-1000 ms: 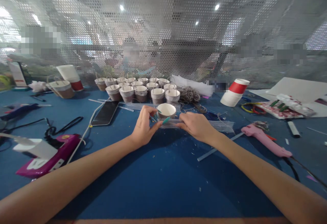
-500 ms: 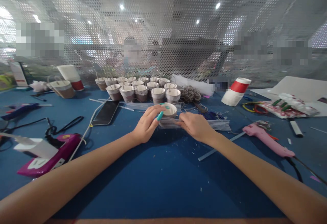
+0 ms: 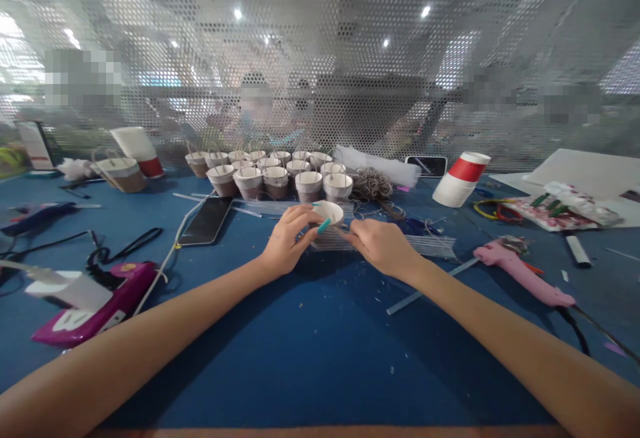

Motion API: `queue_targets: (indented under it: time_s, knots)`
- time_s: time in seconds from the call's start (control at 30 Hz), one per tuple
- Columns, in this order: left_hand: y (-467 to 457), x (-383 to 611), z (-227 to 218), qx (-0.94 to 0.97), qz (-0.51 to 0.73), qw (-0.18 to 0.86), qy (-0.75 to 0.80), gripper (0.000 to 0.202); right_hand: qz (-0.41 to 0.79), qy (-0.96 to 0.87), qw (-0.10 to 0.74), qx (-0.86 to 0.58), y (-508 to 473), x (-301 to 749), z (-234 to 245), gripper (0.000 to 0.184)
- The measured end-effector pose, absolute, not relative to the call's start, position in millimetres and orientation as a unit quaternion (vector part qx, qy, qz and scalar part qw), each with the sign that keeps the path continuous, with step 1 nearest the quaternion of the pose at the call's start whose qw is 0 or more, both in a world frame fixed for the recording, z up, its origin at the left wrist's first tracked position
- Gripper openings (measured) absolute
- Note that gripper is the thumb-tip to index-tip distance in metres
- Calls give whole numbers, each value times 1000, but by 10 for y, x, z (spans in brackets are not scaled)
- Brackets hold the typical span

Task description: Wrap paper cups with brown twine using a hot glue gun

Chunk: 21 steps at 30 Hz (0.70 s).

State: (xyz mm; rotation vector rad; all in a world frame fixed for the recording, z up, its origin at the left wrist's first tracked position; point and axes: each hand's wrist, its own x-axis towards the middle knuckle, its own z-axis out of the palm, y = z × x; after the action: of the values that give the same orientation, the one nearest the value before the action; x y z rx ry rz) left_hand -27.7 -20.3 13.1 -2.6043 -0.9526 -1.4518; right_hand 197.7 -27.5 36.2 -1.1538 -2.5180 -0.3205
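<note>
My left hand (image 3: 287,241) grips a small white paper cup (image 3: 331,212) by its near side, fingers with teal nails curled over the rim. My right hand (image 3: 383,245) touches the cup's right side, its fingertips pinched at the cup's lower edge above a bundle of clear glue sticks (image 3: 425,246) lying on the blue table (image 3: 320,345). The cup's lower half is hidden by my fingers.
A cluster of several small cups with handles (image 3: 273,171) stands behind. A black phone (image 3: 206,221) lies to the left, a magenta glue gun (image 3: 95,308) nearer left, a pink glue gun (image 3: 520,271) at right. A red and white cup stack (image 3: 460,179) and twine coil (image 3: 373,186) sit further back.
The cup has turned and tilted slightly in my hands; my left fingers shifted over its rim and my right fingertips moved closer to its side.
</note>
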Motion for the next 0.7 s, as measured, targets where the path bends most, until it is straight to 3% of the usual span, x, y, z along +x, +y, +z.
queue_targets:
  time_s: [0.33, 0.7]
  knots:
    - [-153, -263, 116, -817, -476, 28, -324, 13, -79, -905, 190, -372, -245, 2040, 376, 52]
    - [-177, -328, 162, -847, -454, -29, -275, 29, -26, -897, 176, -405, -214, 2058, 400, 29]
